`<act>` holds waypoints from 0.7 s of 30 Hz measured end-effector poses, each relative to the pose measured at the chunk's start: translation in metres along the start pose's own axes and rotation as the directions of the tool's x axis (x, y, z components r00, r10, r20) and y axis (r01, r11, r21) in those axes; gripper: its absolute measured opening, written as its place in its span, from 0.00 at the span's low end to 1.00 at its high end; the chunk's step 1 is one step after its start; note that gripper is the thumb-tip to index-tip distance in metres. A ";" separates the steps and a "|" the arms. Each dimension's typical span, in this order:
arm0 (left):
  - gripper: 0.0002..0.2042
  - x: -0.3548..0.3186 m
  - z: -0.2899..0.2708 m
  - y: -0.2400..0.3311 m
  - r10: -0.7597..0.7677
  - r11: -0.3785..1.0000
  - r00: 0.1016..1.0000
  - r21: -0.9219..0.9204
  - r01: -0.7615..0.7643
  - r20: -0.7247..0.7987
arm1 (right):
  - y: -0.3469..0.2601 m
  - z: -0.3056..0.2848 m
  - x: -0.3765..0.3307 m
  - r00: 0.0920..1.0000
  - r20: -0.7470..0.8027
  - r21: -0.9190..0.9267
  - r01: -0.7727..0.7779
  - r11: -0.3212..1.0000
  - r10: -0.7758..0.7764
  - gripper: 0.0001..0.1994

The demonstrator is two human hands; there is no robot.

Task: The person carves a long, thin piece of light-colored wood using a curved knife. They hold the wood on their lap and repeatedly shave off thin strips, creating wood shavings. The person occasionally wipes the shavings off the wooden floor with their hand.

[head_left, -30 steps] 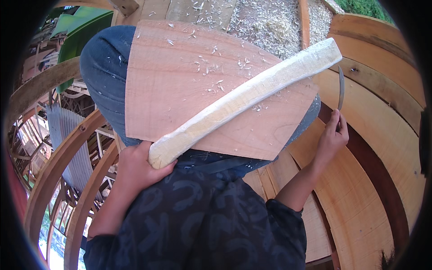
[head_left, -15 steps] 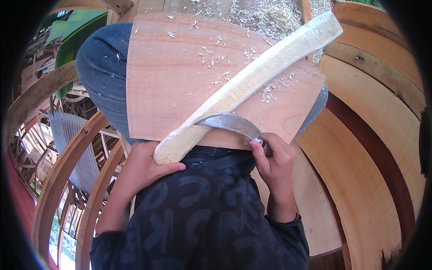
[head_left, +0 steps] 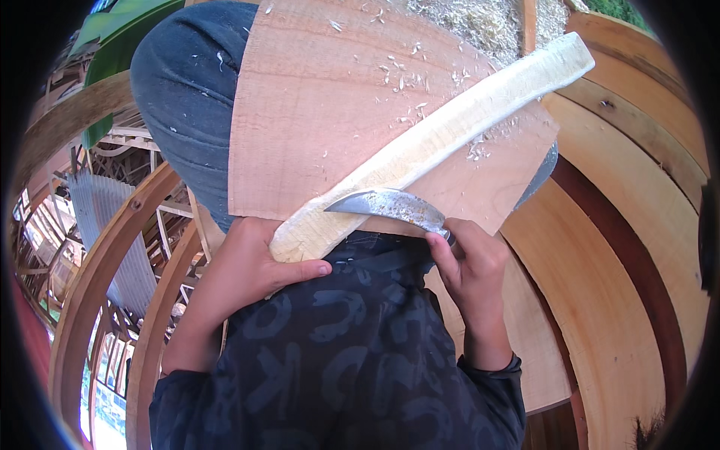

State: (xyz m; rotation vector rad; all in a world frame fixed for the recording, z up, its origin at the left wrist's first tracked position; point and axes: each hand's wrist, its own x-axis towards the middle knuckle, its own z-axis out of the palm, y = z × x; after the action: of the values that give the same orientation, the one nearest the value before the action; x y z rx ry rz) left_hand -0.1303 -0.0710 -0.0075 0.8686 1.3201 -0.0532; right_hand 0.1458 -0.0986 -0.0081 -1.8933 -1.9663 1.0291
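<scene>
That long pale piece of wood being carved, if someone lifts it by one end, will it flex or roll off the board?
The pale wooden piece looks thick and solid, so it would probably stay stiff. Its curved, flattened shape suggests it would rock rather than roll on the wooden board. The freshly shaved surface looks dry, so the left hand likely keeps its hold without slipping.

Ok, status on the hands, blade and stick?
Left hand gripping pale wooden stick at near end. Right hand holding curved knife, blade against stick. Board underneath, shavings scattered.
</scene>
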 end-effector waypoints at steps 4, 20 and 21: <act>0.23 -0.001 -0.002 0.004 -0.058 0.997 0.997 -0.038 0.060 0.042 | 0.002 0.002 -0.004 1.000 0.006 0.009 0.012 1.000 -0.012 0.11; 0.22 0.000 -0.004 -0.001 0.000 0.998 0.996 -0.066 0.006 0.088 | 0.046 -0.017 0.005 0.906 -0.326 -0.009 -0.289 0.957 0.270 0.09; 0.23 0.001 -0.002 -0.002 0.027 0.998 0.995 -0.052 -0.022 0.094 | 0.049 -0.022 -0.001 0.910 -0.335 -0.021 -0.268 0.963 0.246 0.09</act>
State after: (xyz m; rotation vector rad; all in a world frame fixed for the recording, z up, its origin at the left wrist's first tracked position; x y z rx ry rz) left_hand -0.1333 -0.0710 -0.0095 0.8294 1.2170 -0.0415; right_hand 0.1975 -0.0958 -0.0219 -2.2367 -1.6123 0.6511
